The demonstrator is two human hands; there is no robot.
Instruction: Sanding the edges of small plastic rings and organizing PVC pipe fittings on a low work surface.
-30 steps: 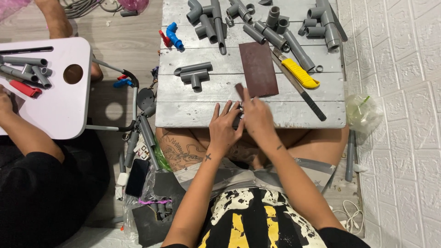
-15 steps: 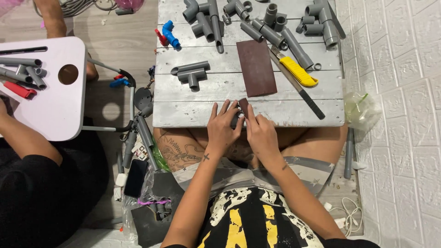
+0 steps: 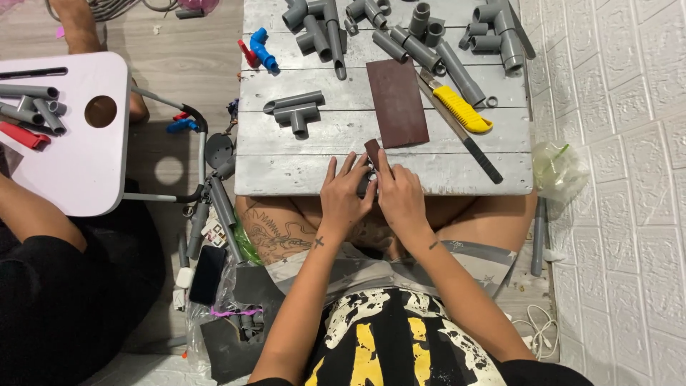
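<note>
My left hand (image 3: 344, 197) and my right hand (image 3: 400, 199) meet at the front edge of a low grey wooden table (image 3: 286, 164). Together they grip a small grey pipe fitting (image 3: 366, 183), mostly hidden between the fingers. My right hand presses a small strip of brown sandpaper (image 3: 373, 150) against it. A larger brown sandpaper sheet (image 3: 396, 101) lies flat on the table just beyond my hands. A grey tee fitting joined to a short pipe (image 3: 296, 111) sits to the left of that sheet.
A yellow-handled saw (image 3: 461, 121) lies to the right of the sheet. Several grey pipes and fittings (image 3: 421, 41) crowd the far edge, with a blue elbow (image 3: 261, 48). Another person's arm (image 3: 39, 236) rests by a white side table (image 3: 86, 150). A white tiled wall (image 3: 614, 179) stands at right.
My hands stay together at the table's front edge, and the sandpaper strip has shifted slightly on the fitting. The view has drifted a little.
</note>
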